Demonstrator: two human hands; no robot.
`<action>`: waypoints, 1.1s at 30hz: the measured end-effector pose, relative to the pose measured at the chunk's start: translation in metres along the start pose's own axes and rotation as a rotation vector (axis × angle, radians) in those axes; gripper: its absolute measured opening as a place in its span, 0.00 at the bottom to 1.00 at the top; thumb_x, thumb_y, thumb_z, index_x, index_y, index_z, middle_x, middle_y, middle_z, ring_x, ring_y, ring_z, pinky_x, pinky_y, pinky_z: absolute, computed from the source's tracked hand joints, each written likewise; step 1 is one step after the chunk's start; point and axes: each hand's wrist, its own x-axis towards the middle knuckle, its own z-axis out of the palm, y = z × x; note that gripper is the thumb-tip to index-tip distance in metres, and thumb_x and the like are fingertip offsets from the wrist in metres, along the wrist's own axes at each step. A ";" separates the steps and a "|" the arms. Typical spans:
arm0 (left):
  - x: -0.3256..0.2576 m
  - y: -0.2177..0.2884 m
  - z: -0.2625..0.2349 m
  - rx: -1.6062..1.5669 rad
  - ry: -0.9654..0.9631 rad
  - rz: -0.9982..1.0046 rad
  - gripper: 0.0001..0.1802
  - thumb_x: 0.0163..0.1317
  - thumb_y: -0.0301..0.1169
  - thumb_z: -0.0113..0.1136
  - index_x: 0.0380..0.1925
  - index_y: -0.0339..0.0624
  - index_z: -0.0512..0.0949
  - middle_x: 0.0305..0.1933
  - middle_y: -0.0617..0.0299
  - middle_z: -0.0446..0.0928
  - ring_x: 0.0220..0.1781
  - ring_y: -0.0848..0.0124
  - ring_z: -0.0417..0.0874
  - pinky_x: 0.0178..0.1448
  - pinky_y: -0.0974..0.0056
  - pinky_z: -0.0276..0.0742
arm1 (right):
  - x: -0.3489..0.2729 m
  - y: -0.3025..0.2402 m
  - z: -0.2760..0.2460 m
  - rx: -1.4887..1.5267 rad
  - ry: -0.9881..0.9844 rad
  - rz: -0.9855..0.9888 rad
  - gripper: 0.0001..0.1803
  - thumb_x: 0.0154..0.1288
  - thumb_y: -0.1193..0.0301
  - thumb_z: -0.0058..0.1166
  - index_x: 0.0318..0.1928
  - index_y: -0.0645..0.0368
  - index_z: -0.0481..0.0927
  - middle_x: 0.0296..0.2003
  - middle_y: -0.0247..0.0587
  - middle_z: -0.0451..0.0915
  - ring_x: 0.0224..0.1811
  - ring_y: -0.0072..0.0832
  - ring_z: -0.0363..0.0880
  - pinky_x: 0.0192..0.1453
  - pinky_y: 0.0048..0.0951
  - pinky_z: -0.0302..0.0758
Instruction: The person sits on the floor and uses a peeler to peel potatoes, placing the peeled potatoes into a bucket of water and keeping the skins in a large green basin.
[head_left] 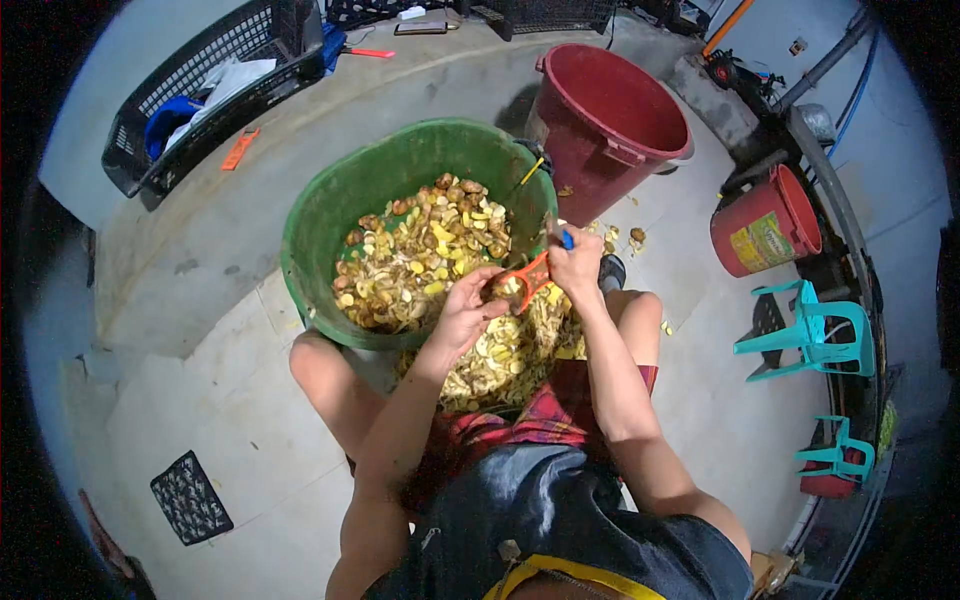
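My left hand (472, 308) is closed round a partly peeled potato (510, 287), above the near rim of the green tub (318, 207). An orange peeler (537, 274) rests against the potato. My right hand (574, 264) grips the peeler, and a blue-handled knife (567, 239) sticks up from the same fist. Inside the tub lie brown potatoes mixed with pale yellow pieces (430, 255). Below my hands, between my legs, is a heap of peelings and cut pieces (500, 350); what holds it is mostly hidden.
A tall dark red bin (585, 150) stands behind the tub on the right. On the ledge are a black crate (215, 95) and another orange peeler (241, 149). Farther right are a red bucket (765, 235) and turquoise stools (815, 335). A black mat (191, 498) lies on the floor.
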 end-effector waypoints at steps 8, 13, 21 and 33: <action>0.001 0.000 0.008 0.082 0.026 0.021 0.34 0.54 0.19 0.66 0.61 0.31 0.65 0.59 0.55 0.71 0.61 0.65 0.73 0.65 0.64 0.69 | -0.011 0.022 0.006 0.070 0.031 -0.022 0.13 0.52 0.69 0.56 0.36 0.62 0.86 0.14 0.41 0.75 0.16 0.27 0.71 0.27 0.34 0.71; 0.008 0.005 0.013 -0.300 -0.128 0.001 0.33 0.53 0.20 0.68 0.60 0.34 0.68 0.57 0.58 0.72 0.59 0.66 0.74 0.65 0.64 0.68 | 0.002 0.038 -0.001 0.017 0.006 0.228 0.11 0.52 0.71 0.56 0.32 0.64 0.84 0.15 0.40 0.73 0.18 0.23 0.70 0.27 0.31 0.70; -0.002 0.003 0.015 -0.255 -0.023 -0.050 0.32 0.52 0.13 0.62 0.60 0.34 0.67 0.55 0.56 0.72 0.56 0.66 0.76 0.61 0.65 0.74 | -0.003 0.035 -0.001 0.054 0.054 0.187 0.11 0.52 0.68 0.55 0.30 0.64 0.84 0.15 0.46 0.73 0.17 0.30 0.72 0.27 0.32 0.70; 0.001 0.004 0.021 0.036 0.018 0.024 0.33 0.49 0.14 0.61 0.58 0.29 0.67 0.53 0.55 0.73 0.55 0.66 0.77 0.60 0.64 0.76 | -0.011 0.035 -0.001 0.000 -0.014 0.013 0.11 0.49 0.68 0.54 0.27 0.64 0.81 0.14 0.47 0.70 0.17 0.27 0.68 0.26 0.34 0.68</action>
